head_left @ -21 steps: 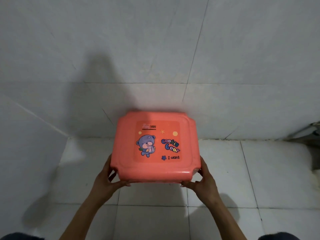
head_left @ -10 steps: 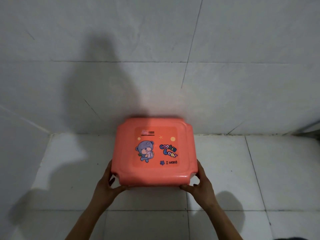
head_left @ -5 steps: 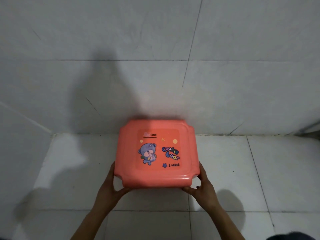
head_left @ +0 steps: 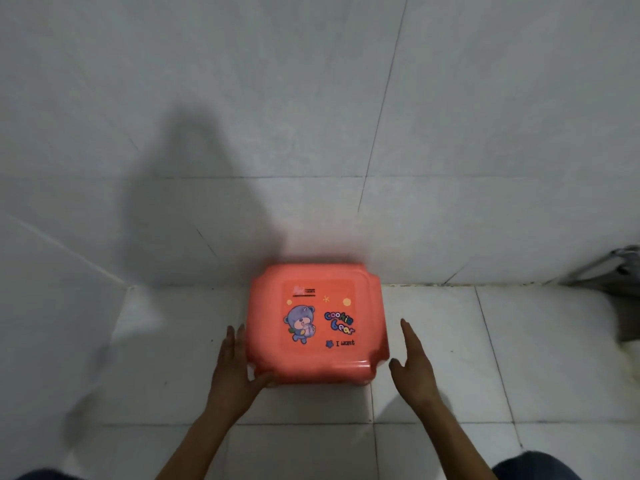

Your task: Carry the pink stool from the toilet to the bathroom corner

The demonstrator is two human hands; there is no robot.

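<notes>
Pink stool sits on the floor between the hands: left hand touches its side, right hand spread, apart. Likely releasing; withdraw next.

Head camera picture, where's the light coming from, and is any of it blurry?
Head view: the light seems to come from behind the person, throwing a big shadow on the wall; the pink stool shows a glossy highlight on its near edge; the picture's edges look smeared; the tile lines bow, from the wide lens.

Right hand stood flat, with a bare strip of floor between its fingers and the pink stool. Beyond the fingertips the wall blocked passage. Left hand pressed against the stool's side.
</notes>
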